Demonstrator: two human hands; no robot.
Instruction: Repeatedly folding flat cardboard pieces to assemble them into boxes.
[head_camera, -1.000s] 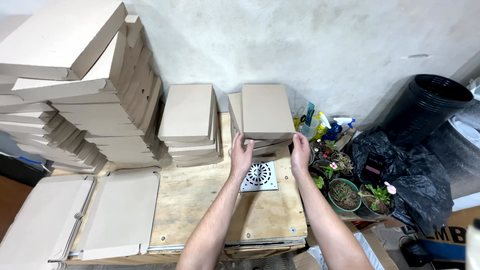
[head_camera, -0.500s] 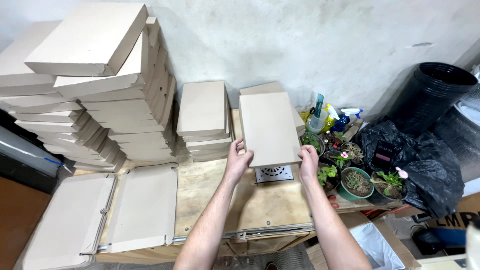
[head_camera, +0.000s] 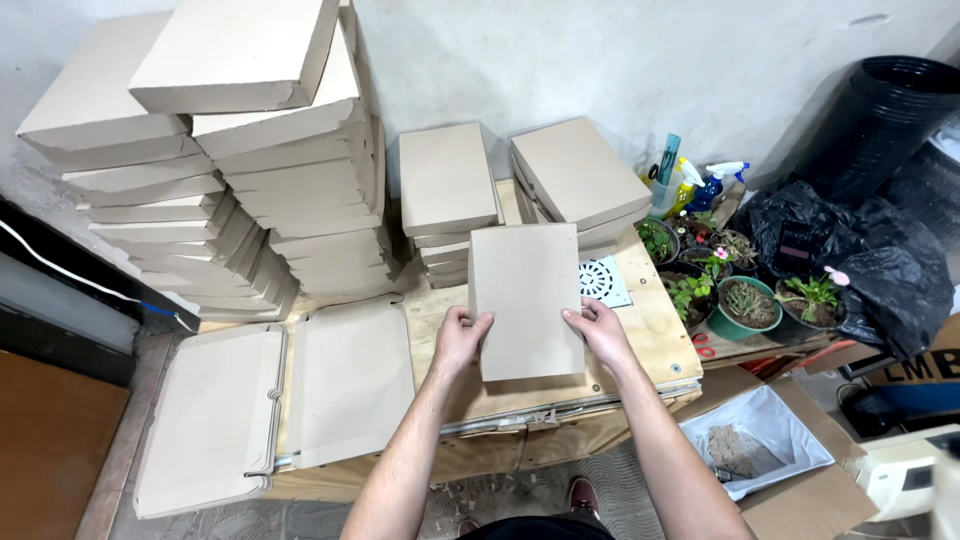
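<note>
Both hands grip one flat cardboard box (head_camera: 525, 300) over the plywood table (head_camera: 655, 330): left hand (head_camera: 460, 338) and right hand (head_camera: 600, 332) pinch its near side edges. Looks light, fairly stiff, probably crushable, so edge grips seem right.

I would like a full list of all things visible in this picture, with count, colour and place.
flat box: one, tan, held over the wooden board
wooden board: one, pale, centre
short box stacks: two, tan, behind the board
tall box stacks: several, tan, left, by the wall
unfolded cardboard sheet: one, tan, lower left
drain grate: one, white, on the board
potted plants: several, green, right
spray bottles: about two, yellow and blue, by the wall
black bags: a heap, right
left hand: on the box's left edge
right hand: on its right edge
</note>
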